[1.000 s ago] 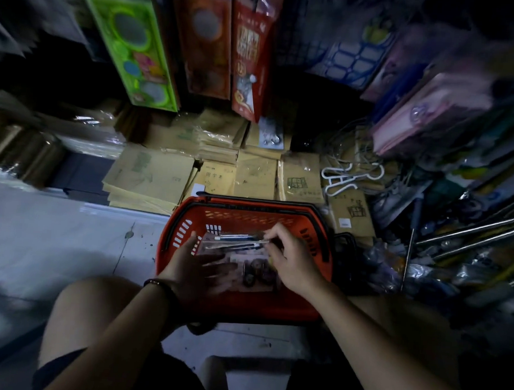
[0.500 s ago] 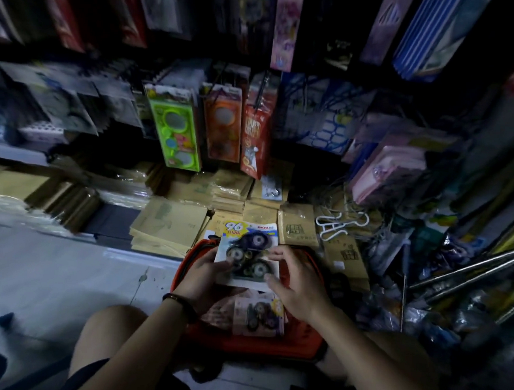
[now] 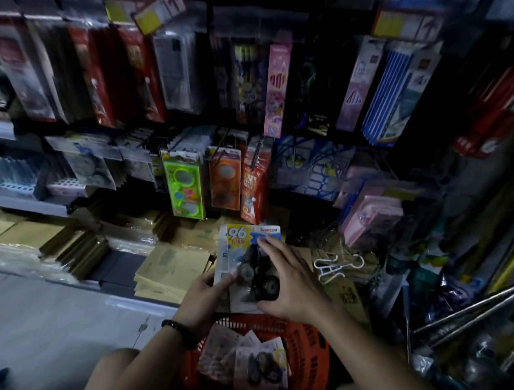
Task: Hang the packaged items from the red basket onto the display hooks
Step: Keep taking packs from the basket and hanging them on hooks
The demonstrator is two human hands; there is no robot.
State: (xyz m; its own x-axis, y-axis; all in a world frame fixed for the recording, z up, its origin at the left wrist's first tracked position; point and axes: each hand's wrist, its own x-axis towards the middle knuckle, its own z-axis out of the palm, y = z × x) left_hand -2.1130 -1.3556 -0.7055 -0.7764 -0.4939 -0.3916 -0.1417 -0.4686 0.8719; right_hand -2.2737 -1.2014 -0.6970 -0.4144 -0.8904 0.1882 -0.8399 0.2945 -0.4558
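Your left hand (image 3: pixel 204 292) grips the pack (image 3: pixel 239 235) by its left edge, thumb on the front and the rest curled behind the card. Your right hand (image 3: pixel 293 285) lies flat over the pack's front. Its fingers (image 3: pixel 272 247) are straight and spread, tips pointing to 12 o'clock and reaching the blue print. The thumb sits at the pack's bottom edge. That's a press, not a curl.

The pack is a white card with a yellow "96" at top left and dark round rolls under clear plastic. It's face up to you and leaning slightly left. It's in the air just past the far rim of the basket (image 3: pixel 311 344), at 12 o'clock from it.

The basket is at 6 o'clock in view, between your knees. Spare packs (image 3: pixel 260 363) of the same kind lie loose in it, overlapping.

At 12 o'clock from the held pack, three items hang side by side on the display: green pack (image 3: pixel 185 188), orange pack (image 3: pixel 224 181), red pack (image 3: pixel 254 189). The held pack is near them but apart.

White clips (image 3: pixel 335 264) lie at 3 o'clock from the pack, and stacks of brown envelopes (image 3: pixel 170 267) at 9 o'clock. Metal rods (image 3: pixel 465 310) slant in at 4 o'clock. There's a dark bracelet (image 3: pixel 180 333) on your left wrist and grey floor (image 3: pixel 38 318) at 8 o'clock.

The light is dim and the upper rows are blurred, so I can't read their labels.
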